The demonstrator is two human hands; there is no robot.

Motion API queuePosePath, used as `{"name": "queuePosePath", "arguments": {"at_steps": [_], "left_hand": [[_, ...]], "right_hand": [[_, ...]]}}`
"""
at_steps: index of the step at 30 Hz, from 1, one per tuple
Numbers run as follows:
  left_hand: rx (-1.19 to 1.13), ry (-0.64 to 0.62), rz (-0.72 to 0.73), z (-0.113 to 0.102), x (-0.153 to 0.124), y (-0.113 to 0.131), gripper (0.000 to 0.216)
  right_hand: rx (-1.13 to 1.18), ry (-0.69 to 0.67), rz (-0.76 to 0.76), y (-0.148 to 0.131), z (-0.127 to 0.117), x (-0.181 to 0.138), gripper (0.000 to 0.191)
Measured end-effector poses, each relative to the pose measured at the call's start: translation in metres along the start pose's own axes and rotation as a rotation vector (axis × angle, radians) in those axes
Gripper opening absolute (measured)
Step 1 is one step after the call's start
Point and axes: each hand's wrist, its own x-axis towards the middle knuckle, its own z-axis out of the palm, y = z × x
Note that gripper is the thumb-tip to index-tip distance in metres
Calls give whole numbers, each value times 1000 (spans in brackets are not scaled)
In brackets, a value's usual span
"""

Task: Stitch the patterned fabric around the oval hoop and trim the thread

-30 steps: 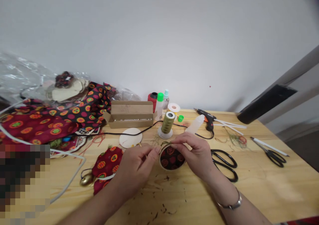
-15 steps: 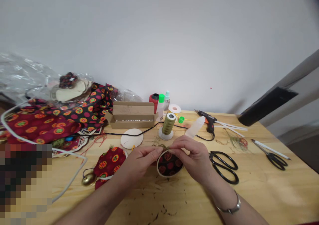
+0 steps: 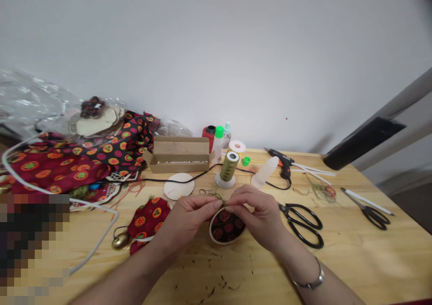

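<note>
My left hand (image 3: 189,219) and my right hand (image 3: 259,217) meet over the table, both closed in a pinch on olive-green thread (image 3: 213,193). Just below the fingertips a small round fabric piece (image 3: 228,228) hangs tilted, dark and patterned, with a pale rim. My right fingertips seem to touch its upper edge. The exact hold on the thread is partly hidden by the fingers. Behind the hands an olive thread spool (image 3: 230,168) stands upright. Left of my left hand lies a red patterned fabric piece (image 3: 148,217), beside a brass bell (image 3: 120,241).
Black-handled scissors (image 3: 305,224) lie by my right wrist, with a smaller pair (image 3: 373,217) farther right. A glue gun (image 3: 281,161), a white bottle (image 3: 265,173) and an open cardboard box (image 3: 180,164) are behind. Patterned cloth (image 3: 67,161) and a white cable (image 3: 94,246) are at left.
The round fabric piece has shifted slightly left and tilted. My right fingertips have moved a little left, closer to the left ones.
</note>
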Motion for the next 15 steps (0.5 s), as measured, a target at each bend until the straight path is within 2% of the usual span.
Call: {"name": "queuePosePath", "arguments": {"at_steps": [3,8,15], "left_hand": [[-107,5,-54,1,0,-3,19],[-329,67,-235,3,2,-4,13],[-381,58,-235,3,2,-4,14]], "right_hand": [[-3,-14,-5,0,0,-1,11],[-6,-25,-22,2,1,-1,7],[-15,-35,-26,1,1,-3,8]]}}
